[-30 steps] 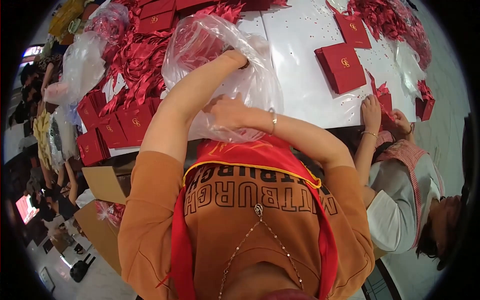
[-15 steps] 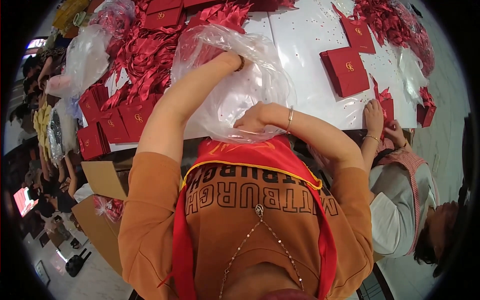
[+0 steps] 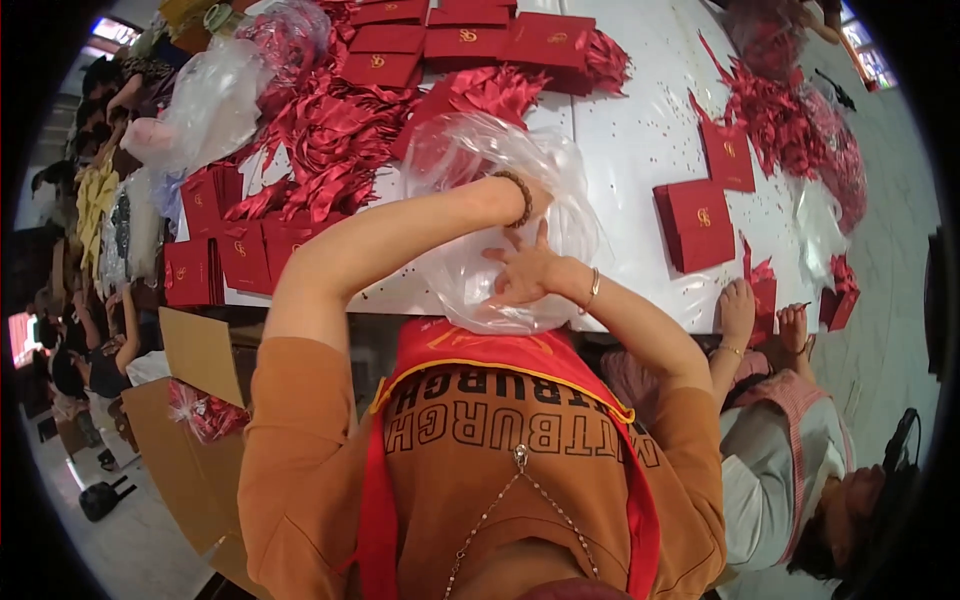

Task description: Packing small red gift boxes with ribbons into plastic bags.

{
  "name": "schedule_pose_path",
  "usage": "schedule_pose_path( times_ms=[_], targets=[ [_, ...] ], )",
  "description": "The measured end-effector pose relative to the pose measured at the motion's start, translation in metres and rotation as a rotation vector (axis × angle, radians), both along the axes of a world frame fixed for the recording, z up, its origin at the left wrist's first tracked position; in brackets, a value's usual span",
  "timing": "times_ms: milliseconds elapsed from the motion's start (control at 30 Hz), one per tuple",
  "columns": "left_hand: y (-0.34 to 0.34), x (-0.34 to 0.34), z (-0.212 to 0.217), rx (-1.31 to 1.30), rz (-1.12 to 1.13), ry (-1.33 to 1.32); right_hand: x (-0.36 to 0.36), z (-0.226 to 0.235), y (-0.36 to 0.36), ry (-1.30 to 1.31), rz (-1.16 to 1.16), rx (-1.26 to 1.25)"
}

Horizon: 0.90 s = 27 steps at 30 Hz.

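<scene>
A large clear plastic bag point(image 3: 450, 250) lies loosely on the white table in front of me. My left hand point(image 3: 540, 196), with a brown beaded bracelet at the wrist, reaches across to the bag's right side; its fingers are hidden by the hand and the film. Just below it, my right hand point(image 3: 525, 272) rests at the bag with fingers spread apart. A thin bangle circles that wrist. Beyond the bag lies a bundle of red ribbons point(image 3: 490, 90) on red paper bags.
Red paper bags point(image 3: 205, 270) and a ribbon heap point(image 3: 335, 140) fill the left side. Another stack of red bags point(image 3: 695, 225) lies to the right. At far right a co-worker's hands point(image 3: 738, 312) handle a small red bag. An open cardboard box point(image 3: 205, 350) stands at lower left.
My left hand has moved right, across the plastic bag. My right hand's fingers have gone from bunched to spread. The view has shifted, showing more of the table's far side.
</scene>
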<state>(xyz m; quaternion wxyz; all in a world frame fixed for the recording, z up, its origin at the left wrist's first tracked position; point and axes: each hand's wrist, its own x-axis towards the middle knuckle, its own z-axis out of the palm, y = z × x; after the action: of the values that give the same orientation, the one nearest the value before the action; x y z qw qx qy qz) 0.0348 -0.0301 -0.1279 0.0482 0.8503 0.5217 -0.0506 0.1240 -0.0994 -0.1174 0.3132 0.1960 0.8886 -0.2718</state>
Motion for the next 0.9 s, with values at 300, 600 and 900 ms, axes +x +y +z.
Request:
schedule_pose_path(
  times_ms=[300, 600, 900],
  targets=[
    [0.077, -0.210, 0.045, -0.173, 0.130, -0.955, 0.004, 0.004, -0.006, 0.007, 0.011, -0.021],
    [0.110, -0.193, -0.044, -0.581, 0.290, -0.830, 0.012, -0.020, -0.011, 0.053, -0.032, -0.021],
    [0.119, -0.175, -0.059, -0.712, 0.547, -0.779, 0.012, -0.020, -0.010, 0.055, -0.026, -0.025]
  ],
)
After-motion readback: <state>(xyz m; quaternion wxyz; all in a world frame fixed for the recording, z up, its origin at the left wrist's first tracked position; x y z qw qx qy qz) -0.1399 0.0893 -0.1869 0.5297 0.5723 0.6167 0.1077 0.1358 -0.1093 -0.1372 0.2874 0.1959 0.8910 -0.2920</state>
